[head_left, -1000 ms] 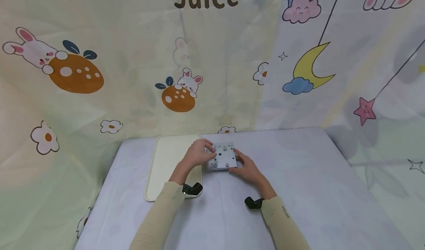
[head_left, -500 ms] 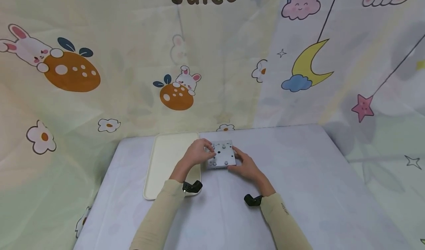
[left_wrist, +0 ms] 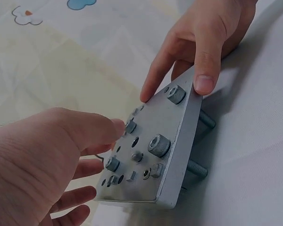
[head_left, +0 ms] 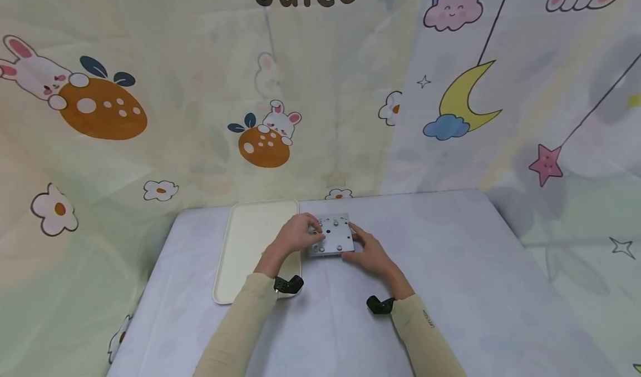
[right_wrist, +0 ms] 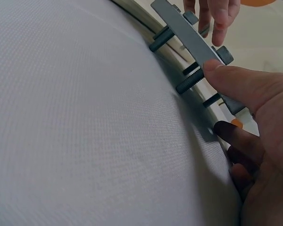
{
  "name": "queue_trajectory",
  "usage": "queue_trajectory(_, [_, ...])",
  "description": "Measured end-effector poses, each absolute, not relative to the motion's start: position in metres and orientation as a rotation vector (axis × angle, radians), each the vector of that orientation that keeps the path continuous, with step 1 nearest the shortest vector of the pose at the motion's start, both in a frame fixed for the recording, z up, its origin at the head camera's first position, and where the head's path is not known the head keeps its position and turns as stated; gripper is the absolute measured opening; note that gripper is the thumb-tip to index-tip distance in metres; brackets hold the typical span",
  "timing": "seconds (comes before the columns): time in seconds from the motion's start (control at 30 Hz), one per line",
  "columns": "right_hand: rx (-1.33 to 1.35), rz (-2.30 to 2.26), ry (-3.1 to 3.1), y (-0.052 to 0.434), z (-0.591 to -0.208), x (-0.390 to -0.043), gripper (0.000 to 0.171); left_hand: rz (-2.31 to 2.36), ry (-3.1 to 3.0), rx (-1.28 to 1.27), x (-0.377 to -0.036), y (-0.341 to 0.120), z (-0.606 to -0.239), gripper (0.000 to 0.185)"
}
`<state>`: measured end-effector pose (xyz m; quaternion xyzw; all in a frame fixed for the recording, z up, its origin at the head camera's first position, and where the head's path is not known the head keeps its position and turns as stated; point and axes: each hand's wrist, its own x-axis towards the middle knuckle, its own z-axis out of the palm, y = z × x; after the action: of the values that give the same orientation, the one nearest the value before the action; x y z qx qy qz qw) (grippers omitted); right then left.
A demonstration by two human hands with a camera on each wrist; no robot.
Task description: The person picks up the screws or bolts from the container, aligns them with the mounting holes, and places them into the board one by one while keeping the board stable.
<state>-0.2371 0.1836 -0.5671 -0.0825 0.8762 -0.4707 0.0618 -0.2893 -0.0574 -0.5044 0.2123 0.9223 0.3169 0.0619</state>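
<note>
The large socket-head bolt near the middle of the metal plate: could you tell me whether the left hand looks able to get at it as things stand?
Probably yes. The bolt stands bare on the plate, beside the left hand's fingertips, with nothing between them. The right hand grips only the plate's far edge.

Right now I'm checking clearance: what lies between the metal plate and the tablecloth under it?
In the right wrist view, only bolt shanks poking through the metal plate span the gap down to the tablecloth; the right hand holds the plate's edge.
</note>
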Motion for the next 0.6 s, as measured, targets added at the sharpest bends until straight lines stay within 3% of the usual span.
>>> queue_trajectory(0.6, [-0.198, -1.352, 2.649, 0.181, -0.566, -0.240, 0.091, 0.971, 2.901, 0.517, -0.241, -0.121, -0.518, 0.005])
